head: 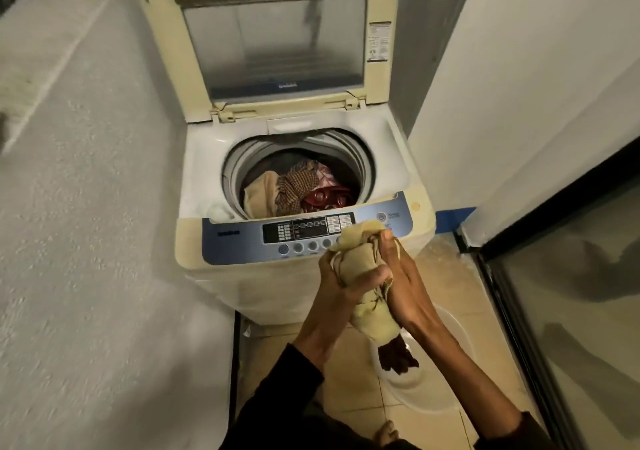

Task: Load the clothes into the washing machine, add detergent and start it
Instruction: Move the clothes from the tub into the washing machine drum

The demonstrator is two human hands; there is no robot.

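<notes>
Clothes (294, 186) lie in the washing machine (207, 158), lid (277, 40) upright behind, basin (446, 373) on floor before it.

Both forearms reach forward from dark sleeves and meet in front of the body. The left hand (337, 278) comes in from the lower left, fingers curled and thumb wrapped over a cloth (363, 269) it grips. The right hand (403, 273) comes in from the lower right, back of the hand up, fingers curled round the same cloth from the other side. The two hands touch.
</notes>
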